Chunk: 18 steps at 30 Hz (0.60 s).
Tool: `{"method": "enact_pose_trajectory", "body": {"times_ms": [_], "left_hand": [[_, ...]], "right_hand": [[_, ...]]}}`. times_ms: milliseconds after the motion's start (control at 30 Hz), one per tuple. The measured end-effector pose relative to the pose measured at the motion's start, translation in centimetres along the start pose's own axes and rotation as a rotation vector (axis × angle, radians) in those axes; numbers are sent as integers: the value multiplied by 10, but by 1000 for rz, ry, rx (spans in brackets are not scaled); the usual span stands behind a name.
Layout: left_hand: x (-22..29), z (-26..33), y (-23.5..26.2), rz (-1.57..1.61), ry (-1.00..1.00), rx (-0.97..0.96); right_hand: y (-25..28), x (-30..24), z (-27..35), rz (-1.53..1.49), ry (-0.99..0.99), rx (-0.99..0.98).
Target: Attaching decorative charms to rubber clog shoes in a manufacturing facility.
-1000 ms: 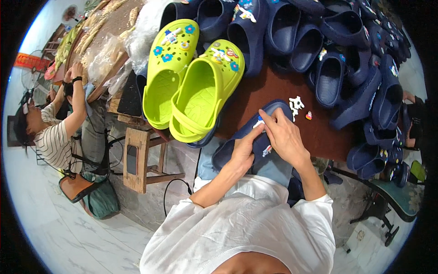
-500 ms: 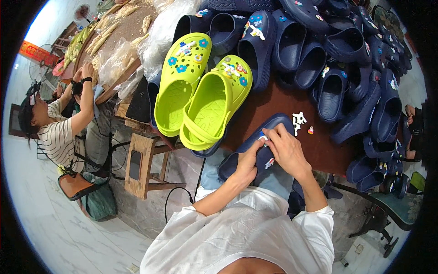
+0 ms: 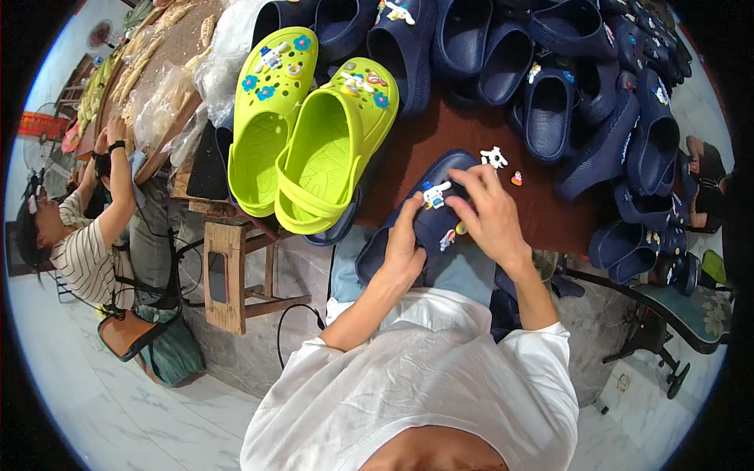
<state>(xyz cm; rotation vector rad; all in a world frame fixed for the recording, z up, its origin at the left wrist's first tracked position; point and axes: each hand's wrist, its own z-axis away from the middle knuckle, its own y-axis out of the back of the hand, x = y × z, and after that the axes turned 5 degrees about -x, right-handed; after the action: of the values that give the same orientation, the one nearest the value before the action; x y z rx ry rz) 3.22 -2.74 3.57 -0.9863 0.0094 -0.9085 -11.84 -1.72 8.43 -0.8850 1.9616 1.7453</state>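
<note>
A navy clog (image 3: 375,253) lies tilted across my lap at the table's edge, its toe pointing away. My left hand (image 3: 402,250) grips its side, thumb lying along the upper beside a white character charm (image 3: 434,194). Another small charm (image 3: 447,240) sits lower on the same upper. Over the right side of the clog hovers my right hand (image 3: 493,216), thumb and fingers apart, with nothing visible between them. Just beyond it, a white-and-black charm (image 3: 494,157) and a small pink-and-yellow charm (image 3: 517,178) lie loose on the brown tabletop (image 3: 550,224).
Two lime clogs with charms (image 3: 338,157) stand left of my hands. Navy clogs (image 3: 547,118) are heaped across the back and right. At far left a person in a striped shirt (image 3: 90,251) works beside corn cobs (image 3: 141,67). A wooden stool (image 3: 225,306) stands below.
My right fingers, earlier pressed on the white charm, have come off it and spread, so the charm shows more fully. My left hand still holds the clog. The whole view has shifted slightly.
</note>
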Motion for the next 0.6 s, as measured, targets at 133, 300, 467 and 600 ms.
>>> {"method": "enact_pose_trajectory", "body": {"times_ms": [133,300,467,600], "left_hand": [[1,2,0,89,30,-46],[-2,-4,10,172,7,-32],[-5,-8,13,169,35,-53],[0,0,9,146,23,-35]], "right_hand": [[7,8,7,-42,-79,59],[4,5,5,-13,-46,-6],[-10,5,0,61,18,-36],[-16,9,-1,61,48,-37]]}}
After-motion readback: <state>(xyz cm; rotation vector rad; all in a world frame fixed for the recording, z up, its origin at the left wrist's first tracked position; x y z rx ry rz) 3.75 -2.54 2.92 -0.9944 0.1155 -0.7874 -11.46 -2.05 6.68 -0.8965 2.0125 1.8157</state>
